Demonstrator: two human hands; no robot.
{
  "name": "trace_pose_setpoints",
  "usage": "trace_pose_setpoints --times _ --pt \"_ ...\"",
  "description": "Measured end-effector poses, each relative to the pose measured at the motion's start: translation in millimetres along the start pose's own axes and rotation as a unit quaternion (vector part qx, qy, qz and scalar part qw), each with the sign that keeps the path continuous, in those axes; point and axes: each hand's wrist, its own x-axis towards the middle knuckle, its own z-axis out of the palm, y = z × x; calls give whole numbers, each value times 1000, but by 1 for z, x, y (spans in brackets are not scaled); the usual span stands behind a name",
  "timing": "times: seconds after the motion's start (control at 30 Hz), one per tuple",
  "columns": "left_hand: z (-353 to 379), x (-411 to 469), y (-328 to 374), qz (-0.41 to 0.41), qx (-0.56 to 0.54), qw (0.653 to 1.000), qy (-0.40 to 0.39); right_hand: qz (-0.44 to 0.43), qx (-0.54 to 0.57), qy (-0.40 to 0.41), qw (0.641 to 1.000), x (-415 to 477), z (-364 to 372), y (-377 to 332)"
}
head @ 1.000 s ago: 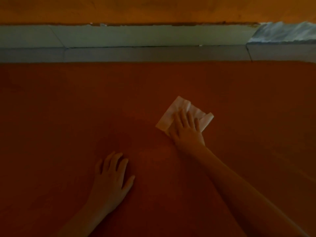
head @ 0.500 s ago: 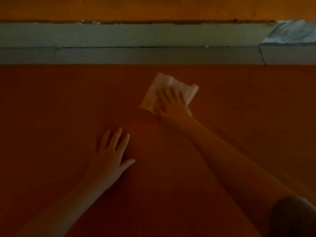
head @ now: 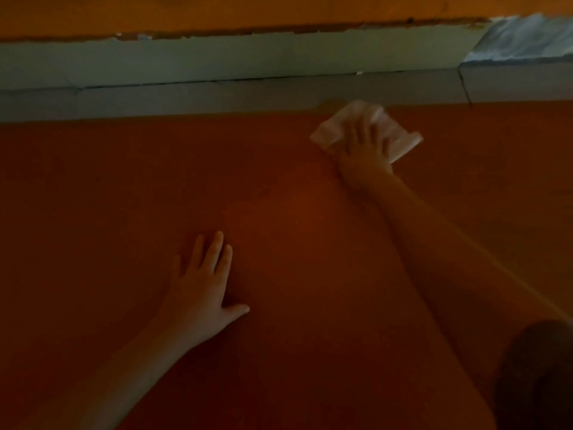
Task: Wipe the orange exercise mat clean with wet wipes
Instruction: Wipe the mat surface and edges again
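The orange exercise mat fills most of the dim head view. A white wet wipe lies flat on the mat at its far edge, right of centre. My right hand presses on the wipe with straight, spread fingers, arm stretched far forward. My left hand rests palm down on the mat nearer to me, fingers straight, holding nothing. The middle of the wipe is hidden under my right hand.
Grey floor tiles run along the mat's far edge, with a pale skirting and an orange wall behind. A crinkled whitish-blue sheet lies at the top right. A dark rounded shape sits at the bottom right.
My right hand has slid the wipe away from me, from mid-mat to the mat's far edge. My left hand has stayed flat on the mat.
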Motion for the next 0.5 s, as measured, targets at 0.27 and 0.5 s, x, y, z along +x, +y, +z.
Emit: trace_pose_setpoints --times 0.27,0.5 --pt "-2 -1 1 6 -8 1000 3 -137 -24 47 989 -78 19 40" --pt "-2 0 0 1 12 1000 -22 -85 -24 34 996 -125 47 -22"
